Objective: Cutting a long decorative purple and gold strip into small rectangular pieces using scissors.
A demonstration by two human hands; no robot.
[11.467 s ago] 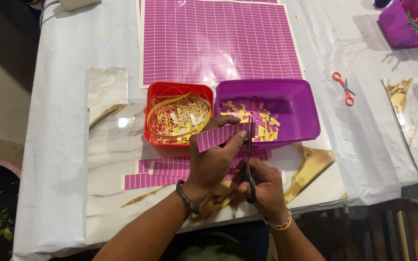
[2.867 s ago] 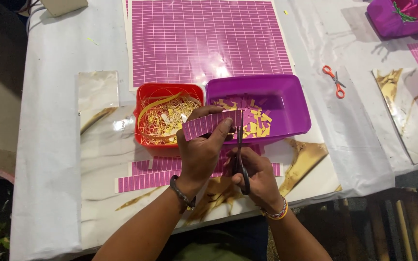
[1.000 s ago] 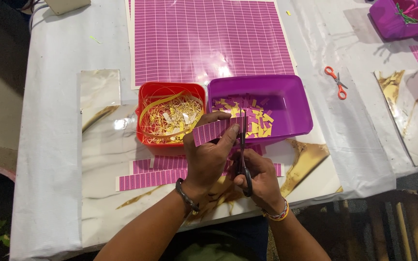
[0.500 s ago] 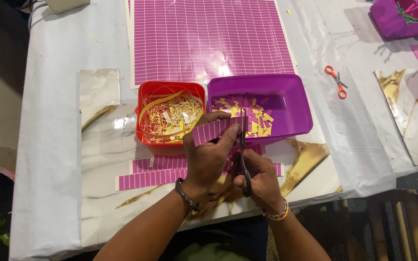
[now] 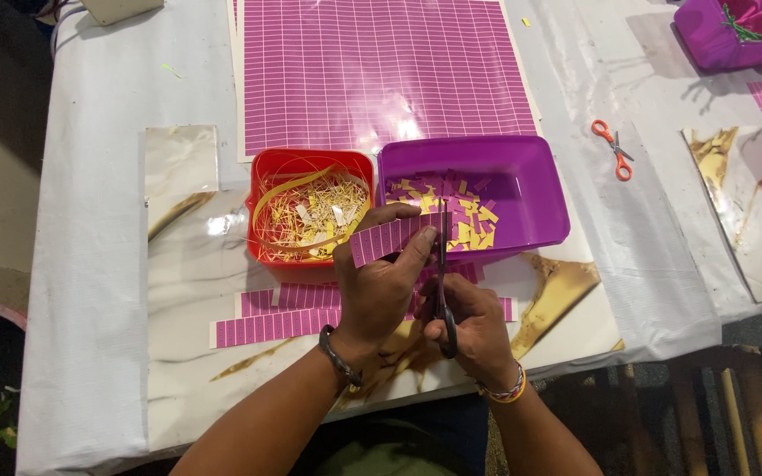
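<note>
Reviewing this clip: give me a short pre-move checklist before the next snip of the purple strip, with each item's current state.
1. Strip held firmly: ok. The left hand pinches the purple strip between thumb and fingers.
2. Scissors gripped: ok. The right hand holds the black scissors by the handles, blades pointing away from the person.
3. Blades at the strip's free end: ok, they meet its right end.
4. Catch bin under the cut: ok. The purple tub lies beyond the blades and holds cut pieces.
5. Fingers away from the blade edge: cannot tell; the left fingertips sit close beside the blades.
6. Spare strips at hand: ok. More purple strips lie on the table below the red tub.
</note>
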